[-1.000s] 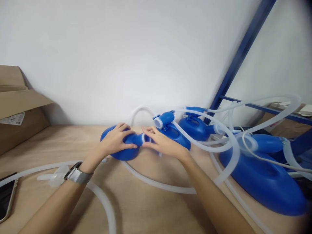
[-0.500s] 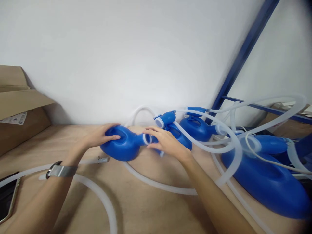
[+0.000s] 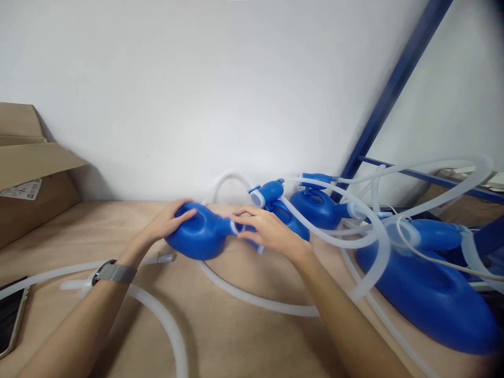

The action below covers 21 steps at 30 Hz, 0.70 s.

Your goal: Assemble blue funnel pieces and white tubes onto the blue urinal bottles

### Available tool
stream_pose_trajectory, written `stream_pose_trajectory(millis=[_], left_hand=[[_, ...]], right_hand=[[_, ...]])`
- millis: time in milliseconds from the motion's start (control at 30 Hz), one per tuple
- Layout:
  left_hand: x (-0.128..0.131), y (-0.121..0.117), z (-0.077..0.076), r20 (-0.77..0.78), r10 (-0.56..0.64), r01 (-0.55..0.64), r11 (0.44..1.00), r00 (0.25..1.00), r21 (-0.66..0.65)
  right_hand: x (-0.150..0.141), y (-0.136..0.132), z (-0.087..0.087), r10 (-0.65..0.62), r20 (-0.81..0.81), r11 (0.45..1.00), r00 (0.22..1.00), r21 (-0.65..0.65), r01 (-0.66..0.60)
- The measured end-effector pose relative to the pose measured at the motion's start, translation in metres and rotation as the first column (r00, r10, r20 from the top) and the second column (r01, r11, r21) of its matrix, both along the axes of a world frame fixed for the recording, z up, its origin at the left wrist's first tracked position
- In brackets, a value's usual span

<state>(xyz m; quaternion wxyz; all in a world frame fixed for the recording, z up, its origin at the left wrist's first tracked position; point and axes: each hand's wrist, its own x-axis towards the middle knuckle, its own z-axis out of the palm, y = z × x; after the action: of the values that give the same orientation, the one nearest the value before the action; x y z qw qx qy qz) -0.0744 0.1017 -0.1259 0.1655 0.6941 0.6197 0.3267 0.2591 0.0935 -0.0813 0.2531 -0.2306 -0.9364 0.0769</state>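
A blue plastic urinal bottle (image 3: 199, 241) lies on its side at the middle of the table, its neck pointing right. My left hand (image 3: 164, 221) grips its left end, thumb at the handle opening. At the bottle's mouth, the fingers and thumb of my right hand (image 3: 273, 231) close around the white rim (image 3: 233, 227). Part of the rim is hidden by those fingers. Just behind my right hand sits another blue bottle (image 3: 296, 226), with a blue spout piece (image 3: 271, 192) above it.
More blue bottles, one farther back (image 3: 311, 209) and a large near one (image 3: 437, 304), stand to the right among looping clear tubes (image 3: 255, 302). On the left are a cardboard box (image 3: 43, 210) and a phone (image 3: 11, 315). A blue metal frame (image 3: 386, 110) rises at the right.
My left forearm and hand have shifted slightly right along the bottle. My right fingers have drawn closer around its mouth. The bottle lies almost where it was.
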Motion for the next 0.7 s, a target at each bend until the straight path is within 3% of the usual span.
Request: stream_pose_trajectory(millis=[267,700], left_hand=[[0.002,-0.001,0.000,0.010,0.007,-0.007,1.000,1.000,0.001],[0.002,-0.001,0.001,-0.017,0.020,-0.019,1.000,1.000,0.018]], right_hand=[[0.001,0.007,-0.007,0.082,-0.070,0.996,0.994,-0.011,-0.083],[-0.003,0.005,-0.009,-0.065,-0.185,0.989,0.981,-0.145,0.038]])
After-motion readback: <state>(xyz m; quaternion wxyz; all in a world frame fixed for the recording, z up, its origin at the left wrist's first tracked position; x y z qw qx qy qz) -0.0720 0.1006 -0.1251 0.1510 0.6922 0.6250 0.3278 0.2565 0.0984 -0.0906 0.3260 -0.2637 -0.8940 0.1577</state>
